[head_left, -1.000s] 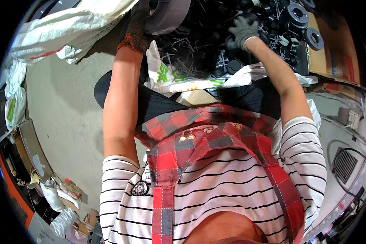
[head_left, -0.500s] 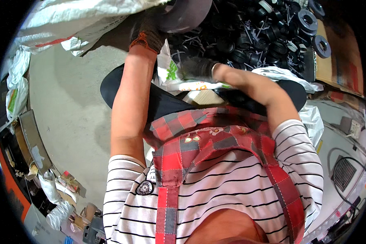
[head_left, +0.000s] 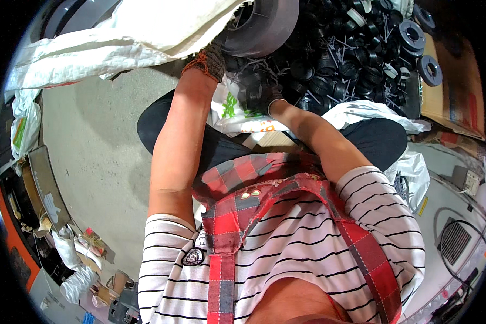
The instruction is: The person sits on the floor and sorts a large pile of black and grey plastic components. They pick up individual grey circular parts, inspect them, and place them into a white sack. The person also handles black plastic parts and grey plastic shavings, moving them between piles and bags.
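My left hand [head_left: 209, 60], in a dark knitted glove with an orange cuff, reaches in beneath the edge of a white woven sack [head_left: 162, 29]. It is right beside a large grey plastic ring [head_left: 267, 40], and its fingers are hidden. My right hand [head_left: 259, 99], in a dark glove, is low over a white plastic bag [head_left: 227, 105] with green print, at the near edge of a heap of black round plastic parts [head_left: 321, 83]. Its fingers blur into the dark parts, so whether they hold anything cannot be made out.
Thin grey stick-like pieces [head_left: 337, 48] lie among the black parts. Smaller grey rings [head_left: 412, 35] rest at the heap's right side, by a cardboard box [head_left: 453, 81]. Cables [head_left: 443, 237] and a grey surface are at right; bags and boxes line the lower left.
The sack's edge and the large grey ring have shifted a little down and to the right. My right hand has drawn slightly toward the left, its elbow coming inward.
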Demonstrator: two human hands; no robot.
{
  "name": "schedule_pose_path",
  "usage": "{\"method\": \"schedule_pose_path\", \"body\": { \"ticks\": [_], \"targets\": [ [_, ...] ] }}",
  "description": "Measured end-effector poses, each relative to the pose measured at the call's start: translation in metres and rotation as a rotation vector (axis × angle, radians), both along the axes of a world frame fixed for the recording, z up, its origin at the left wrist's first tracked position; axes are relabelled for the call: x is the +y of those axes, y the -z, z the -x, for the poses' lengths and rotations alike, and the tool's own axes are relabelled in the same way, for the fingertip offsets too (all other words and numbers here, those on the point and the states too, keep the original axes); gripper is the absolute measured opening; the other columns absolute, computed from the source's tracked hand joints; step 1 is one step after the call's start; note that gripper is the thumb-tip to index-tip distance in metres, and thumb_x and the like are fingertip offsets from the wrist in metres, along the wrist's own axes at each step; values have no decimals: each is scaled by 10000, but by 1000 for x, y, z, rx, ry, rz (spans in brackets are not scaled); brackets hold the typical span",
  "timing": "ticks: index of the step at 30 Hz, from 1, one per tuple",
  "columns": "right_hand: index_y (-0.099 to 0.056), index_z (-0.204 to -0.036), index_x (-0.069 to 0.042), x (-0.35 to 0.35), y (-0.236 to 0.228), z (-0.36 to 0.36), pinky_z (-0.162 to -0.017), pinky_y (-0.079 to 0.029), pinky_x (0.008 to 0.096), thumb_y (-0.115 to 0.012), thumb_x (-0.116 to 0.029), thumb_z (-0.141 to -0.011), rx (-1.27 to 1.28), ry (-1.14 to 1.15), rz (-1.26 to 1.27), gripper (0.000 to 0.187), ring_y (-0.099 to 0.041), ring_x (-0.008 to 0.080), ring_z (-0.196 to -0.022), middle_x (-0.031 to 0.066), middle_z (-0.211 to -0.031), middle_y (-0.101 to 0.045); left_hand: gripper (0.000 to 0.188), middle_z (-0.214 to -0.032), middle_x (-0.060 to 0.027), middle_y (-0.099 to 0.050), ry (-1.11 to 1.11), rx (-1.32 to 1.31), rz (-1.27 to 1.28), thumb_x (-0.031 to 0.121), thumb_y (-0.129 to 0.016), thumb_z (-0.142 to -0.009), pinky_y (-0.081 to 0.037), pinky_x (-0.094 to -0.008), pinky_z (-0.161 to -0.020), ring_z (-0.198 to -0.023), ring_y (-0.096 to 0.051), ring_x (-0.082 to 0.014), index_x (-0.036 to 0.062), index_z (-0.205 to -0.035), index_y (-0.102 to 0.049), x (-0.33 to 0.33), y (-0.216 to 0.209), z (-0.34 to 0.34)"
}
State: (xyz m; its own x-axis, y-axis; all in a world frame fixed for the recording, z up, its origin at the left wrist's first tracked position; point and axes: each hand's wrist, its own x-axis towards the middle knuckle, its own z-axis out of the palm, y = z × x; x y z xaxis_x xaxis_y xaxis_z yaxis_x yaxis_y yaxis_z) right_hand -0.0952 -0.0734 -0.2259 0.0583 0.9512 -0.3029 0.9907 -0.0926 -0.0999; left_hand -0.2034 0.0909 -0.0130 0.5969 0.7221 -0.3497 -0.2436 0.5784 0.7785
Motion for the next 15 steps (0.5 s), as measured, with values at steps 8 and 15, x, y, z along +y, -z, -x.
{"method": "schedule_pose_path", "body": {
  "ticks": [8,15],
  "targets": [
    [-370,-1359,-203,-19,-45,-35,-1040,-190,549,-499,-671,-693,31,23,-29,824,-247,372,-1297,136,-1436,-269,477,-1145,-142,-536,1,43,9,263,-611,-805,-471,-387,-766,-987,-528,-236,29,-1204,-499,3,-2,0],
    [-463,-1284,-145,-56,-72,-143,-908,-424,419,-455,-195,-860,-453,-205,170,426,-530,352,-1078,200,-1228,-513,470,-1122,-141,-556,69,58,10,262,-620,-798,-491,-384,-740,-959,-553,-232,27,-1191,-514,-6,-18,-17]
  ]
}}
